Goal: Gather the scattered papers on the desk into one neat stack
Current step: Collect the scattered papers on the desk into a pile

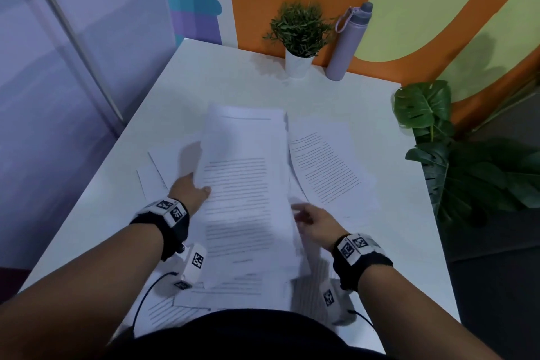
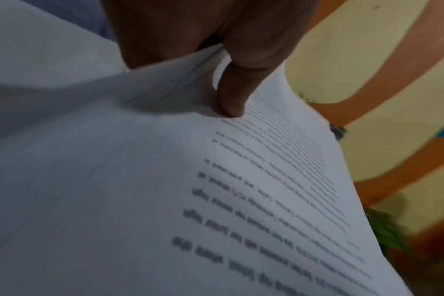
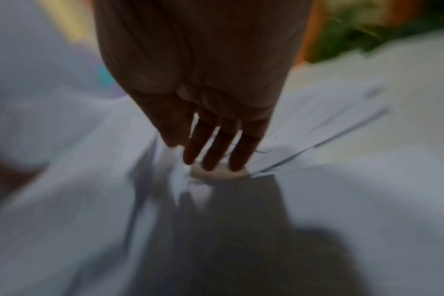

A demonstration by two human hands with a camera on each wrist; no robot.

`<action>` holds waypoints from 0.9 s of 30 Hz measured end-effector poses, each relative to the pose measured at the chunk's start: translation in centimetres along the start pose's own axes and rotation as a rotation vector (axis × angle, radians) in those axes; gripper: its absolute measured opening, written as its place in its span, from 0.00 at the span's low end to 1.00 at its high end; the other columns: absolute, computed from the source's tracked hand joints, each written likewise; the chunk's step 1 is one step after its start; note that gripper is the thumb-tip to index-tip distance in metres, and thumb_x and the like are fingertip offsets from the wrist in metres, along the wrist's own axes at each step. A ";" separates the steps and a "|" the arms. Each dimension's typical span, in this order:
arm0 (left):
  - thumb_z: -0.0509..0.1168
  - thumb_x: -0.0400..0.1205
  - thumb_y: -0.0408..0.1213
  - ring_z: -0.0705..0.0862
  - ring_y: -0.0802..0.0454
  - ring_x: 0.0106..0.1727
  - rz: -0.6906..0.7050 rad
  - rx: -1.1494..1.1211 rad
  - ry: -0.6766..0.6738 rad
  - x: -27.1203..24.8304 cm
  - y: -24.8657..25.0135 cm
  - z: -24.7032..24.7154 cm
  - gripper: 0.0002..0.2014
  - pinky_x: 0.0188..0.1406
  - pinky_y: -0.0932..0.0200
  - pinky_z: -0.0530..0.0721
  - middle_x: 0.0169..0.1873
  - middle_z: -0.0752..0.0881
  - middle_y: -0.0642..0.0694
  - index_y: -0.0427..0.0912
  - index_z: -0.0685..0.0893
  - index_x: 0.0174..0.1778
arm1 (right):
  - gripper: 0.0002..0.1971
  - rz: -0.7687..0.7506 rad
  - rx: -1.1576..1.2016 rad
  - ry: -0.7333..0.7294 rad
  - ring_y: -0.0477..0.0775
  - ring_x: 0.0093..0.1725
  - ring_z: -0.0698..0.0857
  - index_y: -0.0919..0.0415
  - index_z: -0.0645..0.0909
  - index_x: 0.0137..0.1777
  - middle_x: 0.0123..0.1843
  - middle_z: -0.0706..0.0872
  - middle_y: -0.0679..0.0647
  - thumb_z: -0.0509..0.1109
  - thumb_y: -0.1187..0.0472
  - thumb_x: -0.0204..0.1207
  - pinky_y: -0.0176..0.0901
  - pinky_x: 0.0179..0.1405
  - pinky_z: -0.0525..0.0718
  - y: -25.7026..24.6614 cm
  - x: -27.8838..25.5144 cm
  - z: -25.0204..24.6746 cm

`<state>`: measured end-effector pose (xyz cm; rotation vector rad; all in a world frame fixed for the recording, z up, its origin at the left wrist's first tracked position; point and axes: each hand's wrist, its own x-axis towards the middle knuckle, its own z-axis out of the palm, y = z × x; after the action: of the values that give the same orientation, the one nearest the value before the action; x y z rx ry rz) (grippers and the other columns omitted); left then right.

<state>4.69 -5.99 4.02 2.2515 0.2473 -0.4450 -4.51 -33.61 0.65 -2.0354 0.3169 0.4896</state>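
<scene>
A bundle of printed sheets (image 1: 245, 184) is lifted above the white desk (image 1: 233, 82). My left hand (image 1: 193, 188) pinches its left edge, thumb (image 2: 232, 96) on top of the page (image 2: 266, 200) and fingers underneath. My right hand (image 1: 309, 221) hovers at the bundle's right edge with straight, spread fingers (image 3: 216, 148) and holds nothing. A loose printed sheet (image 1: 324, 164) lies to the right on the desk. More sheets (image 1: 155, 172) lie at the left, and several (image 1: 222, 292) near the front edge under the bundle. The right wrist view is blurred.
A small potted plant (image 1: 298, 35) and a lilac bottle (image 1: 347, 41) stand at the desk's far edge by the painted wall. A large leafy plant (image 1: 455, 155) grows beside the desk's right edge. A cable (image 1: 146, 295) hangs near the front.
</scene>
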 end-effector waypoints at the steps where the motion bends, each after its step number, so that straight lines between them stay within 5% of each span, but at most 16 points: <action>1: 0.64 0.81 0.36 0.80 0.37 0.67 -0.031 0.010 0.022 0.6 -0.1 -0.6 0.22 0.64 0.55 0.76 0.68 0.80 0.34 0.32 0.74 0.71 | 0.21 -0.005 -0.228 -0.036 0.51 0.48 0.84 0.60 0.75 0.71 0.53 0.84 0.54 0.63 0.70 0.78 0.23 0.47 0.78 0.4 -0.2 0.1; 3: 0.64 0.82 0.37 0.76 0.36 0.70 -0.117 0.051 0.029 1.5 -0.3 -1.3 0.26 0.67 0.53 0.74 0.72 0.76 0.33 0.30 0.69 0.74 | 0.20 0.068 -0.508 -0.109 0.57 0.63 0.82 0.51 0.74 0.72 0.65 0.80 0.56 0.64 0.57 0.79 0.38 0.65 0.78 1.3 -0.8 0.9; 5: 0.64 0.82 0.40 0.74 0.36 0.72 -0.168 0.066 0.000 2.1 -0.6 -1.4 0.29 0.69 0.53 0.72 0.74 0.73 0.33 0.31 0.66 0.77 | 0.22 0.128 -0.625 -0.207 0.60 0.70 0.77 0.49 0.69 0.74 0.72 0.76 0.57 0.63 0.53 0.80 0.51 0.72 0.74 1.6 -1.1 1.6; 8: 0.62 0.83 0.39 0.76 0.35 0.70 -0.176 0.110 -0.044 2.5 -0.5 -1.0 0.24 0.66 0.52 0.74 0.71 0.76 0.32 0.31 0.70 0.74 | 0.21 0.098 -0.714 -0.239 0.61 0.73 0.75 0.58 0.74 0.72 0.74 0.76 0.58 0.64 0.59 0.79 0.50 0.73 0.73 1.0 -0.8 1.0; 15: 0.60 0.84 0.39 0.80 0.39 0.55 -0.139 0.146 -0.066 3.3 -0.3 -0.3 0.20 0.55 0.54 0.76 0.65 0.81 0.31 0.31 0.75 0.69 | 0.16 0.157 -0.233 0.293 0.58 0.65 0.80 0.65 0.80 0.64 0.61 0.83 0.56 0.69 0.61 0.78 0.51 0.68 0.77 0.7 1.8 -7.6; 19: 0.64 0.82 0.39 0.81 0.35 0.63 -0.122 0.081 0.019 3.6 -0.7 -0.1 0.21 0.57 0.54 0.76 0.65 0.82 0.32 0.31 0.76 0.69 | 0.12 0.234 -0.061 0.536 0.61 0.55 0.82 0.63 0.83 0.53 0.52 0.84 0.59 0.64 0.56 0.77 0.47 0.54 0.77 1.3 3.7 -10.8; 27: 0.68 0.78 0.42 0.79 0.44 0.44 -0.243 0.109 0.022 3.8 -2.1 -1.2 0.17 0.44 0.58 0.75 0.56 0.86 0.31 0.31 0.83 0.54 | 0.18 0.475 -0.160 0.656 0.71 0.67 0.80 0.71 0.81 0.65 0.67 0.81 0.71 0.59 0.61 0.82 0.53 0.67 0.77 3.6 7.3 -11.9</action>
<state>7.81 -3.58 1.80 2.3433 0.5236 -0.5731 2.93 -45.91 -0.35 -2.2343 1.2065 0.1088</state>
